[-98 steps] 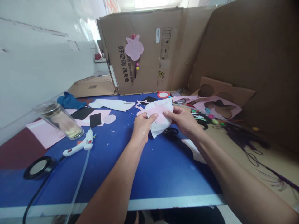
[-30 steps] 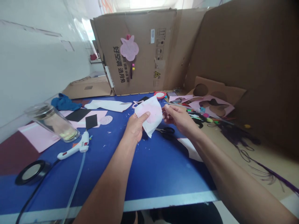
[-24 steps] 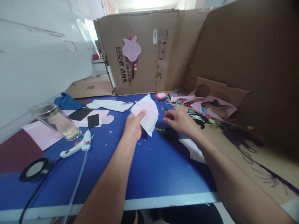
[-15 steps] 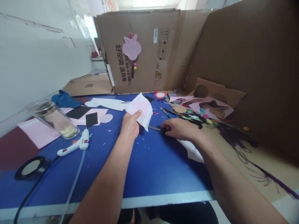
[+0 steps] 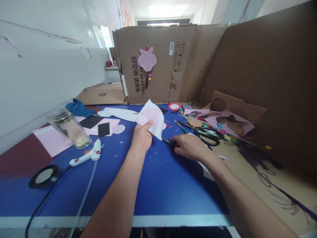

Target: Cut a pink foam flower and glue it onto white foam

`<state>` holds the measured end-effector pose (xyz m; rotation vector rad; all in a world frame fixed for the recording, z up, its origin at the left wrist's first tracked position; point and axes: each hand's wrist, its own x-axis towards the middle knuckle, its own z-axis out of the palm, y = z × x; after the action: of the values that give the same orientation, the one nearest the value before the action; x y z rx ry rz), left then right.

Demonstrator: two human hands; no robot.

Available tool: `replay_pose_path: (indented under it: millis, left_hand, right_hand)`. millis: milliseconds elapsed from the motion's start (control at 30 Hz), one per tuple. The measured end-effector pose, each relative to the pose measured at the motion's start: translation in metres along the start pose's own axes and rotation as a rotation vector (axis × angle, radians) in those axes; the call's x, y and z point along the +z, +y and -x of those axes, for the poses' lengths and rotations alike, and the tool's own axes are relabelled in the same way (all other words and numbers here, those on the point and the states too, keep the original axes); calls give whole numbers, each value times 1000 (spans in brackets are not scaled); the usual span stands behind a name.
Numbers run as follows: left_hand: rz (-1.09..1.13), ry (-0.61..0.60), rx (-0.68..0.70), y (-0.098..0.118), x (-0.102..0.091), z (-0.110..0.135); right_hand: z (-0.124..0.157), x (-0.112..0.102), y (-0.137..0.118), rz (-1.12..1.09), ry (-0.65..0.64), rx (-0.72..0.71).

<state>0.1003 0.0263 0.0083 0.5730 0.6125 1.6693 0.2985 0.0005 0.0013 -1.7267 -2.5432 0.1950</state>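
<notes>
My left hand [image 5: 143,135] pinches a white sheet with a pink middle [image 5: 151,117], thumb on top, above the blue table. It looks like paper or thin cloth; I cannot tell which. My right hand [image 5: 185,144] is closed around the dark handles of small scissors [image 5: 169,142], whose blades point left at the sheet's lower corner. Fingers hide most of the handles. Under my right forearm lies a white scrap [image 5: 207,172], partly covered. Beyond the left hand a long white strip [image 5: 119,113] rests on the table.
At left stand a glass jar [image 5: 70,129], a white glue gun [image 5: 86,157] with its cord, and black tape [image 5: 45,177]. Large black-handled scissors [image 5: 209,137], pens and pink cut-outs [image 5: 228,120] crowd the right. A cardboard panel [image 5: 160,66] bearing a pink flower [image 5: 147,60] closes the back.
The camera view has shifted, so the scene sits lower and to the right. Both hands keep their holds, and the scissor tips are still by the sheet's lower corner.
</notes>
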Motion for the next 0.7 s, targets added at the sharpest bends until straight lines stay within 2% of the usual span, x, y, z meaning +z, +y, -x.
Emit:
replay_pose_path:
  millis: [233,467,700]
  left_hand:
    - [6,-6,6,3,-1,0]
    - [25,65,12,3,-7,-5]
    - [50,64,11,4,-12,-8]
  right_hand:
    - [-5,3,6,-176,41,82]
    - [-8,7,7,-366,90,86]
    - [-8,12,10,-576,115,122]
